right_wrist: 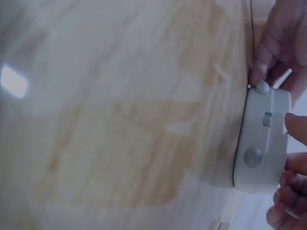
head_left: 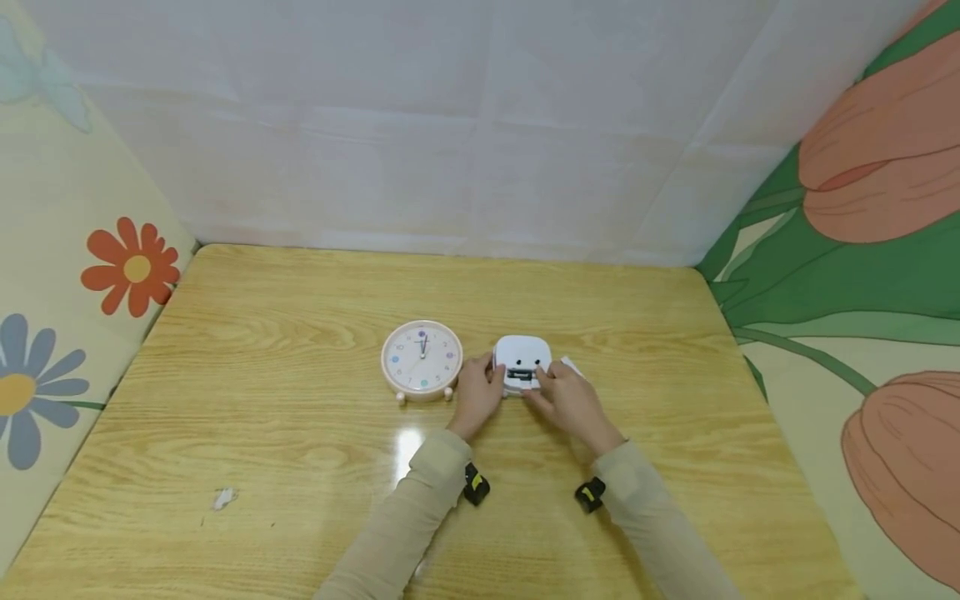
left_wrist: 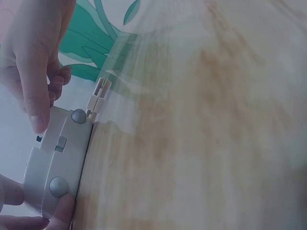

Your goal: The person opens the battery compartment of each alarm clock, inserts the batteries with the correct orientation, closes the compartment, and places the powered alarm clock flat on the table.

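A small white clock (head_left: 522, 348) lies back up on the table, its battery slot (head_left: 519, 376) uncovered with a dark battery-like piece inside. Two round feet, one of them this foot (left_wrist: 59, 187), show on its near side. My left hand (head_left: 477, 393) grips the clock's left side, thumb low by a foot and fingers around the edge. Over the slot, my right hand (head_left: 572, 403) touches the clock's back with thumb and forefinger (right_wrist: 298, 163), the other fingers curled. Whether it pinches anything is hidden. A small white piece (head_left: 571, 365), like a battery cover, lies beyond the right hand.
A round pink-rimmed alarm clock (head_left: 422, 358) with a numbered face sits left of my left hand. On the wooden table (head_left: 300, 417), a white scrap (head_left: 224, 498) lies at front left. A white cloth wall (head_left: 420, 167) stands behind the table, with flower-printed walls at both sides.
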The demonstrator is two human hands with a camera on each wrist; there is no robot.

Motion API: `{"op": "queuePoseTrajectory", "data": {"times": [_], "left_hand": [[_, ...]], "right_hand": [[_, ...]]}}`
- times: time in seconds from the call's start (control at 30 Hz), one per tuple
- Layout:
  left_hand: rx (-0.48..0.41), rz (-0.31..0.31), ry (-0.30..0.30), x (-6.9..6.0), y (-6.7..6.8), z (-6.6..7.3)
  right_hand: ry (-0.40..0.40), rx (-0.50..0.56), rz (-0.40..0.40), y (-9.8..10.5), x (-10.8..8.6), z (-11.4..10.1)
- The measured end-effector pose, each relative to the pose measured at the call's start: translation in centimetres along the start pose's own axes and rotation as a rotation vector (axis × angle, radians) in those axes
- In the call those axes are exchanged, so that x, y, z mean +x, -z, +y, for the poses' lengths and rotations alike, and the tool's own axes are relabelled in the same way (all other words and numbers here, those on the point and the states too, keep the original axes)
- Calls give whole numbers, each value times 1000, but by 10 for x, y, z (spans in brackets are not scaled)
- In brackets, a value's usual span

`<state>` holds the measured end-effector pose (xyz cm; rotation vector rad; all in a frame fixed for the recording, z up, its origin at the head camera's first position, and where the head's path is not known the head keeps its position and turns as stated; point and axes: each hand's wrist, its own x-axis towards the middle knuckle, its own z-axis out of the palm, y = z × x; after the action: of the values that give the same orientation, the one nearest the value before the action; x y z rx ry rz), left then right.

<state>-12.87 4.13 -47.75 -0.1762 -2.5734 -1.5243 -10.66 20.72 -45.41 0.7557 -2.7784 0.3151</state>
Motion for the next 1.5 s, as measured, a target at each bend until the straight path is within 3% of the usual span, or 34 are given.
{"op": "queuePoseTrajectory", "data": {"times": [0.17, 0.33, 0.47, 0.6, 0.97, 1.5], "left_hand": [[-37, -11, 21, 1, -1, -3], [-44, -9, 30, 1, -1, -3], [-52, -22, 44, 0, -1, -3], [-55, -27, 57, -1, -1, -2], [-50, -38, 60, 0, 0, -1], [-68, -30, 44, -1, -1, -4]], "right_hand": [[-40, 110, -31, 5, 0, 1], [-139, 283, -34, 8, -1, 4], [-230, 344, -40, 11, -1, 10], [-277, 335, -18, 14, -1, 16], [-275, 329, 37, 19, -2, 25], [-417, 236, -134, 22, 0, 40]]}}
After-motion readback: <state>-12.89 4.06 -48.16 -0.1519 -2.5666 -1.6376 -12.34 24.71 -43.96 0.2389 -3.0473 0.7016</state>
